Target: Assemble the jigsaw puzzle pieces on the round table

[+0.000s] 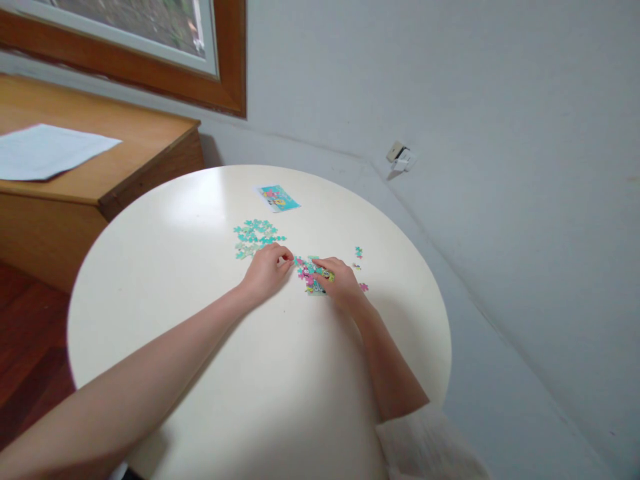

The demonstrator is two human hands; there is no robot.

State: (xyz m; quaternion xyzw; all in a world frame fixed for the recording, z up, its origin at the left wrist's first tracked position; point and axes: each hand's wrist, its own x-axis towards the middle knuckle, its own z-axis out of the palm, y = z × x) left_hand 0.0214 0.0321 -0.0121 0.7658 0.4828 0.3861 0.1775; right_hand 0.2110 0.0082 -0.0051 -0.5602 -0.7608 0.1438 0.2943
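Note:
On the round white table, a partly joined jigsaw puzzle point(316, 288) in pink, teal and yellow lies between my two hands. My left hand point(269, 270) is at its left edge, thumb and forefinger pinched on a small teal jigsaw piece point(297, 261) that is mostly hidden. My right hand point(340, 281) rests over the right side of the puzzle, thumb and fingers apart and touching it, covering part of the picture. A cluster of loose teal and pale green pieces point(255, 231) lies just beyond my left hand.
Farther back on the table point(165, 280) is a small picture card point(278, 198). A few loose pieces point(359, 252) lie right of my right hand. At the left stands a wooden desk point(150, 150) with a white sheet point(50, 153); a wall socket point(399, 153) is behind.

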